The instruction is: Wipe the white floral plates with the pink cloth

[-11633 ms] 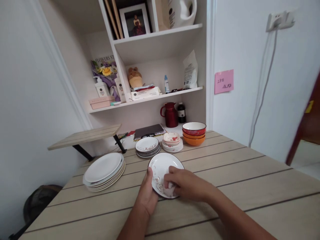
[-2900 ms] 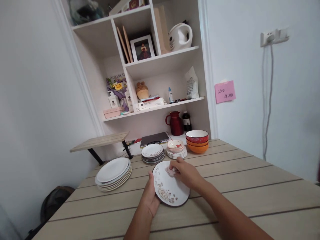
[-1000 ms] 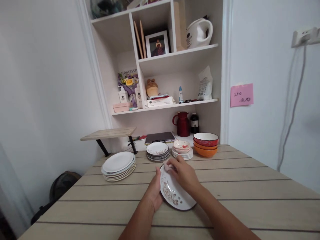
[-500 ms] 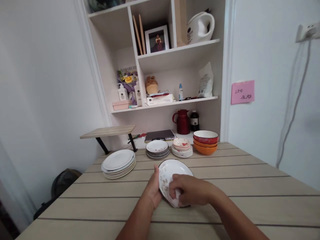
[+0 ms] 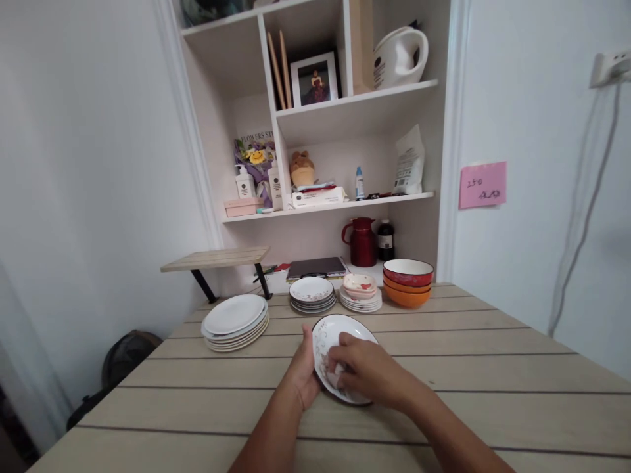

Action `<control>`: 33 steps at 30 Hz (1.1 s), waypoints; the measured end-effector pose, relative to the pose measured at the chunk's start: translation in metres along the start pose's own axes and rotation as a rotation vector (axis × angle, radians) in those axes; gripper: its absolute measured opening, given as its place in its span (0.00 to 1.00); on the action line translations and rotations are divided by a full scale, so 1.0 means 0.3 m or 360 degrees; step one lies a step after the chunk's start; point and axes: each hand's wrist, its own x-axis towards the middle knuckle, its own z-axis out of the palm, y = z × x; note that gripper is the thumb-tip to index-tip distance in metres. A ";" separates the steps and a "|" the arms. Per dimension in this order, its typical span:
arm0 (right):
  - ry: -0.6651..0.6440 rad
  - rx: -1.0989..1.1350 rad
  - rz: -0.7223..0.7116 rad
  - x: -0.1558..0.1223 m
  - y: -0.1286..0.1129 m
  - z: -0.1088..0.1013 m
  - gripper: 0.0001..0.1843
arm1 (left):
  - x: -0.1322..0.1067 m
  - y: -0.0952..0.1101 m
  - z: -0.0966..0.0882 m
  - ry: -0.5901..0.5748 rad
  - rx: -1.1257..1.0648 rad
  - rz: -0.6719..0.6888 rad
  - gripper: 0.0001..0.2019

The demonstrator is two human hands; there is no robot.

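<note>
A white plate (image 5: pixel 340 325) with a dark rim and brown floral print is tilted up in front of me. My left hand (image 5: pixel 303 369) grips its left edge, thumb on the rim and the other fingers partly hidden behind. Over the plate's face, my right hand (image 5: pixel 367 369) has its fingers curled around a crumpled white wipe (image 5: pixel 336 377), pressed against the surface. Whether the wipe is paper or cloth, I cannot tell. Just beyond the plate stands a stack of similar floral plates (image 5: pixel 311 290).
White plates (image 5: pixel 235 315) are stacked at the left, near a small raised wooden shelf (image 5: pixel 217 258). Small dishes (image 5: pixel 361 297) and red and orange bowls (image 5: pixel 407 284) stand along the back. Behind them are a red jug (image 5: pixel 362 243) and a dark bottle (image 5: pixel 385 240).
My right hand has slid the wipe up and left across the plate, toward its middle. The left hand keeps its grip. The whole view has shifted slightly.
</note>
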 end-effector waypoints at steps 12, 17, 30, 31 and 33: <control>0.0617 0.0079 0.0137 0.094 0.104 0.013 0.18 | 0.011 -0.005 -0.008 -0.0129 -0.0037 -0.0030 0.38; 0.0498 0.0099 0.0197 0.066 0.149 -0.001 0.20 | 0.016 -0.008 -0.021 -0.0127 0.0003 -0.0079 0.40; 0.0032 0.0197 0.0143 0.016 0.149 -0.007 0.29 | 0.013 0.002 -0.029 -0.0082 -0.0084 -0.0067 0.40; 0.0022 0.0181 0.0136 0.013 0.152 -0.004 0.32 | 0.012 0.003 -0.030 -0.0071 -0.0081 -0.0084 0.41; 0.0057 0.0179 0.0105 0.014 0.157 0.007 0.30 | 0.009 0.005 -0.029 -0.0038 -0.0069 -0.0110 0.42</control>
